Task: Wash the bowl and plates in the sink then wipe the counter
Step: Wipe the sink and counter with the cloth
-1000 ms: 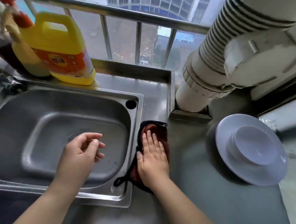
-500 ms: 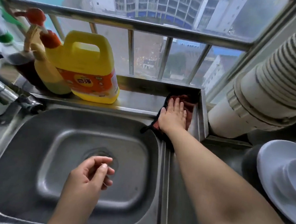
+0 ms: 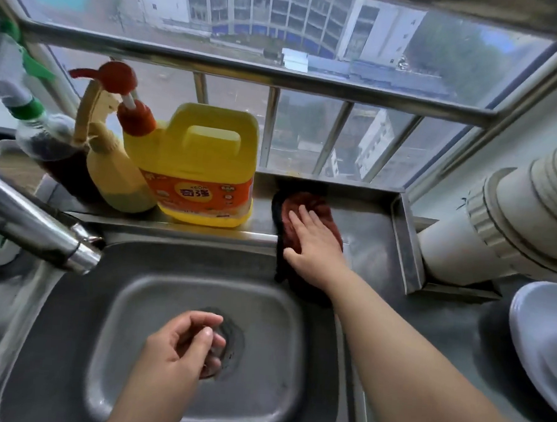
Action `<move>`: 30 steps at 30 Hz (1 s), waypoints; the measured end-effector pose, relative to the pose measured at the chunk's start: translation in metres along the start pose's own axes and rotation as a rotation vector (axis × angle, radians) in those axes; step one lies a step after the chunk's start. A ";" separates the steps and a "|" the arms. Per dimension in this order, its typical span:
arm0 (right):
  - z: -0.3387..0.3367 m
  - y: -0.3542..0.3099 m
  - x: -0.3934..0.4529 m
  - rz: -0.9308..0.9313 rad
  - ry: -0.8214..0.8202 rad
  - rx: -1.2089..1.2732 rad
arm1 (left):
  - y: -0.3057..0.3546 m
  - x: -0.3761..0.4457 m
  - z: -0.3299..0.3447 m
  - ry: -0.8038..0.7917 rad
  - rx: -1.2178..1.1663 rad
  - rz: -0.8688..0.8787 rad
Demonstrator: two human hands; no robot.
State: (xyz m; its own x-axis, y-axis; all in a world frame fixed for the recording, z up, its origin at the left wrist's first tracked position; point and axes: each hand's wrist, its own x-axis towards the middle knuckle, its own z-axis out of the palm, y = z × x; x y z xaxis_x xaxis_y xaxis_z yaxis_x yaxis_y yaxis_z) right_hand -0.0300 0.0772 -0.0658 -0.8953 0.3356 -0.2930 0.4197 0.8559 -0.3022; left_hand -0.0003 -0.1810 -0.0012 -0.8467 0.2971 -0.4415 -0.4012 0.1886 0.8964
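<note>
sink (image 3: pixel 75 312): stainless steel, rectangular basin, round drain at centre. plates (image 3: pixel 538 341): white, stacked on the desk (image 3: pixel 427 323) at the right edge, partly out of frame. cloth (image 3: pixel 299 219): dark red-brown with black edging, flat on the steel ledge behind the sink's right corner.

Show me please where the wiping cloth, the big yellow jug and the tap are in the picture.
wiping cloth (image 3: pixel 291 226): head view, on its reddish pile left of the fingers.
big yellow jug (image 3: pixel 205 154): head view, on its body under the handle.
tap (image 3: pixel 23 217): head view, on the steel spout.
</note>
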 end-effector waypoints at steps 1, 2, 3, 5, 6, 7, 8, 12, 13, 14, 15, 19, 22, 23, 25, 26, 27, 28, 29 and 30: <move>0.003 -0.006 0.001 0.003 0.015 -0.030 | 0.000 0.002 0.000 -0.005 0.002 -0.005; 0.006 -0.016 0.005 -0.028 0.009 -0.048 | -0.001 0.003 0.000 -0.011 0.008 -0.014; 0.010 -0.027 0.008 -0.086 -0.007 -0.060 | -0.002 0.004 0.002 -0.021 0.017 -0.022; 0.015 -0.037 0.008 -0.193 0.012 -0.048 | -0.004 0.005 0.006 -0.045 0.046 -0.030; 0.018 -0.034 0.006 -0.225 0.068 -0.016 | -0.005 0.005 0.009 -0.058 0.067 -0.030; 0.021 -0.028 0.002 -0.261 0.171 0.017 | -0.006 0.005 0.011 -0.068 0.087 -0.027; 0.023 -0.021 -0.004 -0.275 0.283 0.032 | -0.007 0.004 0.013 -0.071 0.103 -0.028; 0.007 0.008 -0.035 -0.215 0.393 0.003 | -0.008 -0.002 0.026 -0.070 0.131 -0.053; -0.005 0.014 -0.041 -0.178 0.359 0.013 | -0.007 -0.004 0.029 -0.072 0.136 -0.063; -0.018 0.022 -0.044 -0.133 0.340 0.009 | -0.007 -0.006 0.032 -0.075 0.142 -0.072; -0.033 0.031 -0.046 -0.107 0.363 0.008 | -0.006 -0.008 0.036 -0.080 0.145 -0.080; -0.093 0.052 -0.041 -0.060 0.663 -0.061 | 0.004 -0.015 0.048 -0.097 0.125 -0.081; -0.100 0.052 -0.040 -0.003 0.554 0.008 | 0.005 -0.019 0.053 -0.101 0.139 -0.057; -0.089 0.054 -0.041 0.028 0.398 0.018 | 0.004 -0.020 0.054 -0.102 0.142 -0.058; -0.058 0.059 -0.045 0.063 0.126 0.073 | 0.000 -0.021 0.053 -0.094 0.140 -0.070; -0.046 0.061 -0.048 0.080 0.084 0.134 | -0.002 -0.022 0.051 -0.087 0.142 -0.074; -0.037 0.062 -0.048 0.108 0.102 0.203 | -0.005 -0.021 0.049 -0.077 0.145 -0.072; -0.031 0.063 -0.045 0.143 0.146 0.262 | -0.007 -0.021 0.046 -0.064 0.147 -0.067; -0.029 0.061 -0.039 0.180 0.186 0.290 | -0.010 -0.021 0.043 -0.050 0.152 -0.065; -0.029 0.058 -0.030 0.224 0.182 0.287 | -0.011 -0.021 0.040 -0.037 0.157 -0.062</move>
State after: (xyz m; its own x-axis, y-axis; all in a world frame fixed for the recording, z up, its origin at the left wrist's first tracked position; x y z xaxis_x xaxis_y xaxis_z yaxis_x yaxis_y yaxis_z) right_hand 0.0168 0.1281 -0.0487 -0.7777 0.5879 -0.2226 0.6093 0.6175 -0.4975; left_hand 0.0355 -0.1522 -0.0039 -0.8070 0.3143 -0.4999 -0.3908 0.3504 0.8512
